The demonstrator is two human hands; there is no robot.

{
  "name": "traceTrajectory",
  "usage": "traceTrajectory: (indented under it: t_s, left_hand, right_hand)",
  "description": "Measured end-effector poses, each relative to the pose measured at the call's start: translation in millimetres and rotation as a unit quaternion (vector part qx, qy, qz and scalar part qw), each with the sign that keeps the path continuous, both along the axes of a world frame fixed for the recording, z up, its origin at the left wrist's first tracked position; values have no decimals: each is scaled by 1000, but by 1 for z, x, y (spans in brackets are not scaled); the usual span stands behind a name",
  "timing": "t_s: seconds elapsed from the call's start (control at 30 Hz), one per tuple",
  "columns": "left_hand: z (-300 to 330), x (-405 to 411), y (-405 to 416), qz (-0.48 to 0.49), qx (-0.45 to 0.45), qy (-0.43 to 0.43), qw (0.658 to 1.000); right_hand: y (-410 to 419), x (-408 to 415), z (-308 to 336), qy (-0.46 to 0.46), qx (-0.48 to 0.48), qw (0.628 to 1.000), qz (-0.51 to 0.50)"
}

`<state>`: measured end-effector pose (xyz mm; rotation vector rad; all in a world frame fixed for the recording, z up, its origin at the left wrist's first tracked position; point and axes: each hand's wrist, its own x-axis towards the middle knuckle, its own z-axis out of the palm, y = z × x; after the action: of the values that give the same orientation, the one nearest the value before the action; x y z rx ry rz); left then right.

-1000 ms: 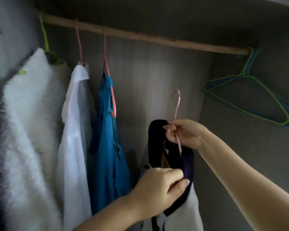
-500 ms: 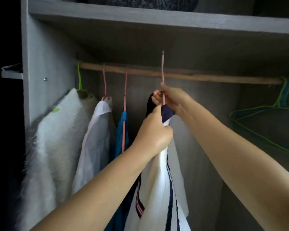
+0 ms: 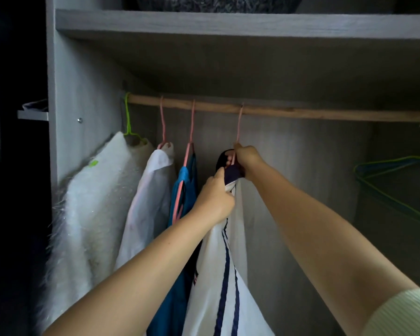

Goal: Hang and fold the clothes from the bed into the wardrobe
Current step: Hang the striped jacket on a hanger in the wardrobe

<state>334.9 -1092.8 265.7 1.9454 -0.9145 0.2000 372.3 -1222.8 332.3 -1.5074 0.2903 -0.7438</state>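
Both bare arms reach up and forward; the left hand (image 3: pixel 215 202) clenched just below the right hand (image 3: pixel 246 158), whose fingers (image 3: pixel 228 159) curl tight.

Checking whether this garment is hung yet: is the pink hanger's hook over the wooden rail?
Yes: the pink hanger hooks over the wooden rail, with the right hand gripping its neck.

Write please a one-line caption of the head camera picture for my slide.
Both hands, left hand and right hand, hold a white shirt whose pink hanger hooks the wooden rail.
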Motion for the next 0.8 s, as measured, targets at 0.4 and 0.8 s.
traceTrajectory:
  t_s: [0.4, 0.8]
  left_hand:
    - [-37, -44, 31, 76, 89, -294, 949]
    - [-139, -153, -3, -182, 47, -210, 959]
  right_hand:
    - [6, -82, -62, 28, -235, 963, -131]
    - [25, -305, -205, 265, -384, 835, -291]
